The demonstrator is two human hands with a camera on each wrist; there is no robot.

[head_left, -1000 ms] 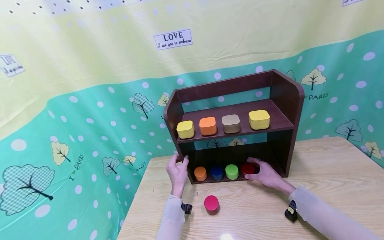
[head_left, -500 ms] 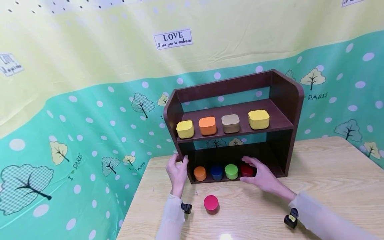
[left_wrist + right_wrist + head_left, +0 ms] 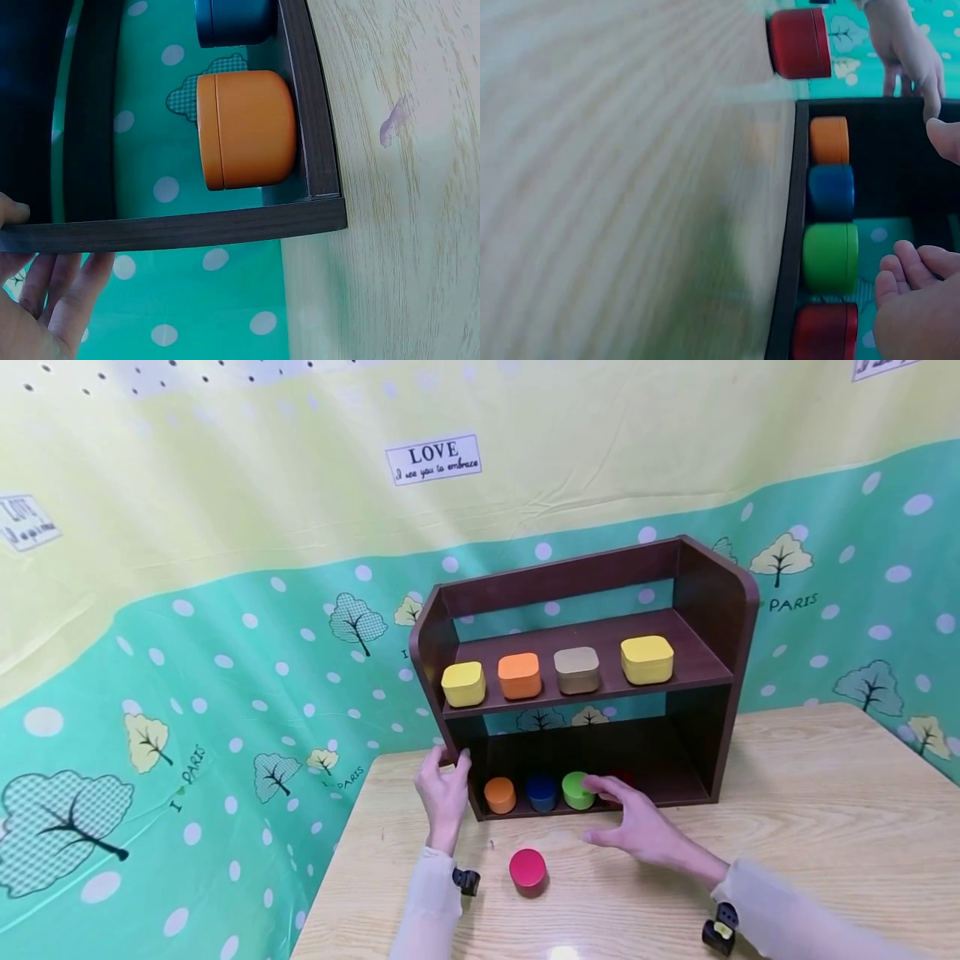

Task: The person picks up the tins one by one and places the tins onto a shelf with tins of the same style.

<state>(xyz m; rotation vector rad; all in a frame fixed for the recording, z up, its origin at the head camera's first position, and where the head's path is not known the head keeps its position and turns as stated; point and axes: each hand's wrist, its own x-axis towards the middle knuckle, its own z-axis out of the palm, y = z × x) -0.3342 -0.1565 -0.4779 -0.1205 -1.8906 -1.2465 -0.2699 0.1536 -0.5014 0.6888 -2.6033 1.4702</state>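
A dark brown two-tier shelf [image 3: 742, 643] stands on the table. My left hand [image 3: 442, 789] grips its left side panel [image 3: 172, 232], thumb on the inner face and fingers outside. Along the lower tier sit round lidded tins: orange [image 3: 499, 795], blue [image 3: 542, 793], green [image 3: 576, 793] and dark red [image 3: 823, 331]. My right hand [image 3: 641, 831] hovers before the green and dark red tins, thumb and fingers spread, holding nothing. In the head view it hides most of the dark red tin. A pinkish-red round tin [image 3: 528, 870] rests on the table between my forearms.
The upper tier bears square lidded tins: yellow [image 3: 463, 683], orange [image 3: 519, 675], grey-brown [image 3: 577, 670] and another yellow [image 3: 647, 659]. A patterned curtain [image 3: 225, 610] hangs behind the wooden table [image 3: 825, 793].
My right hand has come off the dark red tin and moved left and toward me, in front of the green tin. My left hand and the shelf have stayed put.
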